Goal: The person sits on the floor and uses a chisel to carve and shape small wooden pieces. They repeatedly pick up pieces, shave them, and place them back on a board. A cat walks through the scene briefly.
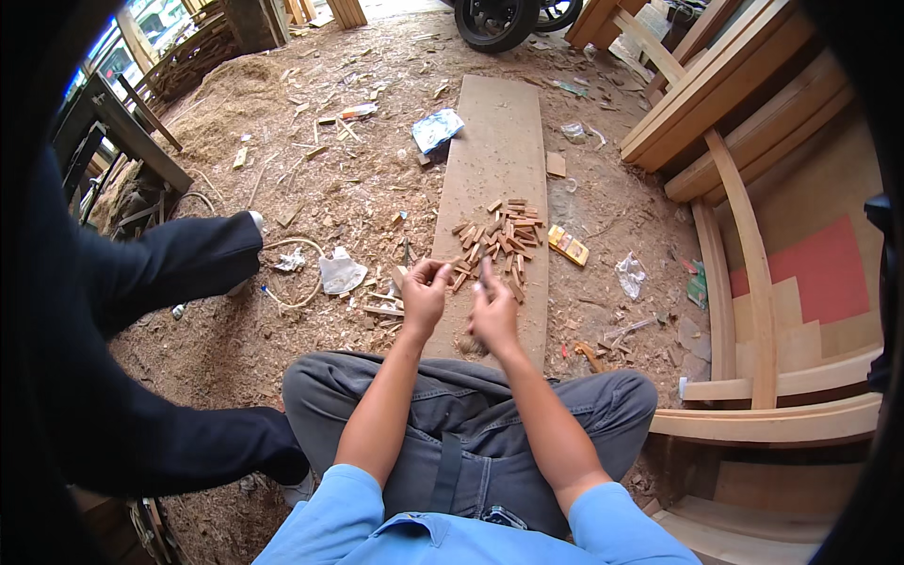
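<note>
Now | L hand (pixel 424 299) fingers pinch small wood piece (pixel 441 266) | R hand (pixel 493 315) fingers curled, blurred | by wood pile (pixel 499 240) on board (pixel 497 141)

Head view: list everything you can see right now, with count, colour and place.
wooden board: one, light brown, flat on the floor ahead
small wood pieces: a pile, too many to count, reddish brown, on the board's near half
yellow block: one, right of the pile
plastic wrappers: several, white and blue, scattered on the sawdust
timber frames: stacked, pale wood, right side
tyre: one, black, top edge
another person's legs: dark trousers, left
left hand: pinching a small wood piece
right hand: fingers raised, beside the left
</note>
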Tool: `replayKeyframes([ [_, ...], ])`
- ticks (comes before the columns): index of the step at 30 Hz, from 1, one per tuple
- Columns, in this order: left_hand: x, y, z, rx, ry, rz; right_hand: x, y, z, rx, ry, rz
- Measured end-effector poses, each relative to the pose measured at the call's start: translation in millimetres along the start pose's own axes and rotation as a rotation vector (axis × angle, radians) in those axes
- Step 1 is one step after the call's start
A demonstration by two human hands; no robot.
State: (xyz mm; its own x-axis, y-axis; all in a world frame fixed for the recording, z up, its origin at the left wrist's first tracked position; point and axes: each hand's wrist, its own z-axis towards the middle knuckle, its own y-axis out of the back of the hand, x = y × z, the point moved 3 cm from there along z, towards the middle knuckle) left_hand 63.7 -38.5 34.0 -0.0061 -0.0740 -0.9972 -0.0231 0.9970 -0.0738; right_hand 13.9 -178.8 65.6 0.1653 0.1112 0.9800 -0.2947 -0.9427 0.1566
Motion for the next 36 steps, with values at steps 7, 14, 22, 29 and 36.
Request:
replayKeyframes([
  [7,-4.2,-6.5,-0.9,-0.014,-0.025,-0.108,3.3,38.9,2.3,0.104,-0.175,0.196],
  [14,-1.9,10.1,8.5,-0.148,0.046,-0.174,10.4,-9.1,-27.2,0.338,-0.125,0.000],
  [22,0.7,3.5,12.7,-0.060,-0.102,-0.046,-20.4,-9.7,-20.2,0.317,0.020,-0.100],
  [29,-3.3,-2.9,-7.0,0.047,0.007,0.099,-7.9,20.2,12.9,-0.141,-0.185,0.045],
  [36,-6.7,-4.3,2.5,-0.021,-0.029,-0.110,1.9,50.4,6.9,-0.018,-0.162,0.220],
])
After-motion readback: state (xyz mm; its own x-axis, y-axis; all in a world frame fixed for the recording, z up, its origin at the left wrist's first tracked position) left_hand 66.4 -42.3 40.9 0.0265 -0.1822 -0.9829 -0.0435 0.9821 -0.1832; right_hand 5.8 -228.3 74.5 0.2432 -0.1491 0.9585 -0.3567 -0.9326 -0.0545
